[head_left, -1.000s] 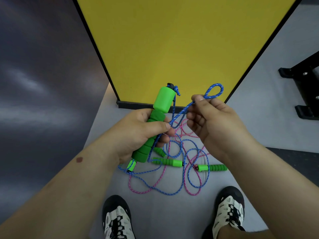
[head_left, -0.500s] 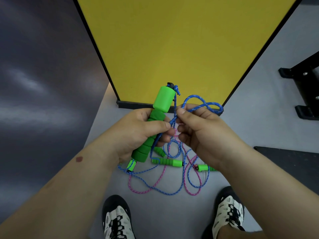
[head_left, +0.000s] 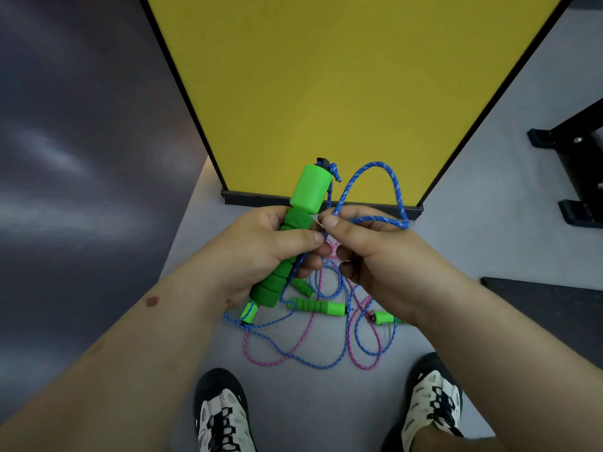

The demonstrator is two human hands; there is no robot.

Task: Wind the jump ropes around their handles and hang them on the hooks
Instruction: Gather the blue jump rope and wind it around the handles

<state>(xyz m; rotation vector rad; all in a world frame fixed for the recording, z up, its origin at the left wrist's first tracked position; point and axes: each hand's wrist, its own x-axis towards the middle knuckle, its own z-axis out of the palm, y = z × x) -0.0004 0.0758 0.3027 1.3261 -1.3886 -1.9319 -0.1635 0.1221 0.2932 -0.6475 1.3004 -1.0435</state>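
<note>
My left hand [head_left: 257, 252] grips a green ribbed jump-rope handle [head_left: 308, 197], held tilted with its thick end up. A blue rope [head_left: 388, 184] leaves the handle's top and forms a loop above my right hand [head_left: 381, 256], which pinches that rope close beside the handle. On the grey floor below lie tangled blue and pink ropes [head_left: 352, 357] with other green handles [head_left: 318, 307], one partly hidden by my right wrist [head_left: 385, 318]. No hooks are in view.
A yellow panel [head_left: 326, 86] with a black frame stands straight ahead. A black metal stand [head_left: 577, 177] sits at the right, a dark mat [head_left: 548, 301] beside my right arm. My two shoes [head_left: 222, 415] stand near the rope pile.
My right hand has moved left to the handle, bringing the blue rope with it. The loop above it has grown larger. My left hand has kept its hold.
</note>
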